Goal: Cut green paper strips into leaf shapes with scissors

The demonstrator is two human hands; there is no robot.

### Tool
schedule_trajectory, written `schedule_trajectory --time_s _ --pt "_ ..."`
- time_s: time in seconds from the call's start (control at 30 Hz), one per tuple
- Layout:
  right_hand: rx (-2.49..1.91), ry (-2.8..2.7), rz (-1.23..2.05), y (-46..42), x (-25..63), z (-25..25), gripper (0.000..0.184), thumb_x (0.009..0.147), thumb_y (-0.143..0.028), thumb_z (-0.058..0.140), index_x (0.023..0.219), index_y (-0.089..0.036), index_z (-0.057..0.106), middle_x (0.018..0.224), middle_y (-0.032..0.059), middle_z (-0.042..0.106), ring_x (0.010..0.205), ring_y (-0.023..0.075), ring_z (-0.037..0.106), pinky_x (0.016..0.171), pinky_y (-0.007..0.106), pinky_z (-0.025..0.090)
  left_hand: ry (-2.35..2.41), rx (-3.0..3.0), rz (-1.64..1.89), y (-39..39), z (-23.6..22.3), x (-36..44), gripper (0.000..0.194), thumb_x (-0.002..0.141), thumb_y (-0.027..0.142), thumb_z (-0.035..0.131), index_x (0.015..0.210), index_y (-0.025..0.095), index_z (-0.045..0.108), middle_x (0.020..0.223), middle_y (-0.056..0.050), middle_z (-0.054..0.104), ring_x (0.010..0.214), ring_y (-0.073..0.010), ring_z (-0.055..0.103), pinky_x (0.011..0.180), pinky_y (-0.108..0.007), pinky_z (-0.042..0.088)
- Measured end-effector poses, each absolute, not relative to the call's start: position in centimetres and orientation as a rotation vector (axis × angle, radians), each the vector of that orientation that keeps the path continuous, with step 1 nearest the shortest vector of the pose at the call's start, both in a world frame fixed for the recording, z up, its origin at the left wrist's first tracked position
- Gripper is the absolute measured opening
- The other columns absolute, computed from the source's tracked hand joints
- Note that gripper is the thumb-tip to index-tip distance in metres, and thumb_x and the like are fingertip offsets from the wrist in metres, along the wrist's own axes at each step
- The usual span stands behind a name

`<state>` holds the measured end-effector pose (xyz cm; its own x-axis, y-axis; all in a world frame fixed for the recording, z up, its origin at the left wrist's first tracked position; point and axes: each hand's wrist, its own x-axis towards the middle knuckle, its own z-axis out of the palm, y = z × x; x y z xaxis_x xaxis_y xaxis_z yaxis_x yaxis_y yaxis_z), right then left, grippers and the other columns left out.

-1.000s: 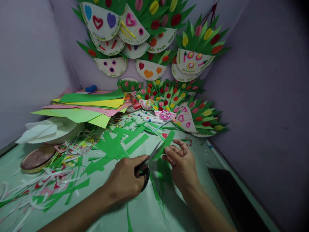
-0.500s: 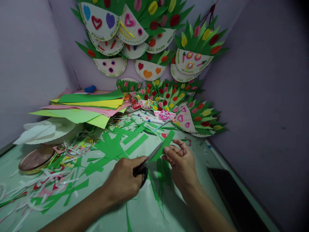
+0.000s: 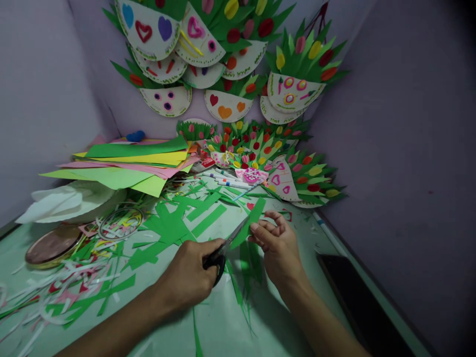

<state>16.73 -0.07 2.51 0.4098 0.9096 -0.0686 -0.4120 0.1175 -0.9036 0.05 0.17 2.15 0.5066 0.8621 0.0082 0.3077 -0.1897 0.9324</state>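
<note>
My left hand (image 3: 193,270) is closed round the black handles of a pair of scissors (image 3: 220,263), whose blades point up and to the right. Between thumb and fingers, my right hand (image 3: 278,245) pinches a green paper strip (image 3: 253,218) that lies along the blades. I cannot tell how far the blades have cut into it. Narrow green paper pieces (image 3: 250,263) lie on the table below the two hands. Just beyond the scissors are more green strips (image 3: 210,220) and a larger jagged green sheet (image 3: 168,225).
Coloured paper sheets (image 3: 122,171) are stacked at the back left, near a round lid (image 3: 54,245) and a heap of paper scraps (image 3: 74,282). Markers (image 3: 232,182) lie at the back before decorated paper-plate crafts (image 3: 284,178). A dark phone-like slab (image 3: 357,302) lies at right.
The whole view has shifted slightly, so everything sits a little further left and up. My hands, the scissors and the green strip keep nearly the same places relative to each other.
</note>
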Motion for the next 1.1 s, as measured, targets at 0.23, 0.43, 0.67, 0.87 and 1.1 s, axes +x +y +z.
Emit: schedule_trajectory --time_s 0.23,0.43,0.67,0.87,1.1 --pt "-1.037 -0.593 1.065 0.11 16.67 2.45 0.049 0.052 -0.017 0.077 0.089 -0.021 0.045 0.058 -0.0097 0.058 0.051 0.008 0.054 0.05 0.021 0.048 0.937 1.694 0.628 0.37 2.05 0.19 0.017 0.071 0.013 0.047 0.075 0.014 0.063 0.064 0.001 0.055 0.069 -0.0148 0.053 0.064 -0.019 0.04" --pt "-1.044 -0.6 1.106 0.19 16.57 2.11 0.048 0.052 -0.018 0.076 0.088 -0.021 0.045 0.056 -0.0097 0.058 0.049 0.0084 0.054 0.049 0.021 0.047 0.924 1.731 0.593 0.52 1.86 0.17 0.03 0.075 0.011 0.045 0.099 0.015 0.063 0.067 0.002 0.051 0.07 -0.0144 0.052 0.063 -0.019 0.039" --pt "-1.059 -0.606 1.098 0.14 16.48 2.27 0.046 0.053 -0.019 0.075 0.088 -0.021 0.046 0.056 -0.0093 0.058 0.048 0.0088 0.054 0.048 0.022 0.048 0.883 1.654 0.631 0.53 1.82 0.29 0.03 0.073 0.008 0.046 0.095 0.014 0.065 0.076 0.0 0.058 0.075 -0.0147 0.053 0.066 -0.019 0.04" --pt "-1.029 -0.626 1.084 0.3 16.61 2.57 0.048 0.052 -0.021 0.076 0.09 -0.02 0.047 0.056 -0.0099 0.055 0.049 0.0082 0.052 0.047 0.021 0.047 0.89 1.645 0.575 0.44 1.59 0.17 0.031 0.071 0.004 0.042 0.093 0.014 0.062 0.073 0.001 0.054 0.072 -0.0136 0.052 0.064 -0.018 0.039" --pt "-1.053 -0.66 1.089 0.22 16.56 2.54 0.046 0.053 -0.019 0.074 0.089 -0.02 0.046 0.053 -0.0101 0.055 0.045 0.0081 0.049 0.046 0.021 0.045 0.917 1.704 0.589 0.42 1.9 0.28 0.029 0.071 0.006 0.043 0.09 0.015 0.062 0.066 0.003 0.048 0.07 -0.013 0.049 0.067 -0.019 0.039"
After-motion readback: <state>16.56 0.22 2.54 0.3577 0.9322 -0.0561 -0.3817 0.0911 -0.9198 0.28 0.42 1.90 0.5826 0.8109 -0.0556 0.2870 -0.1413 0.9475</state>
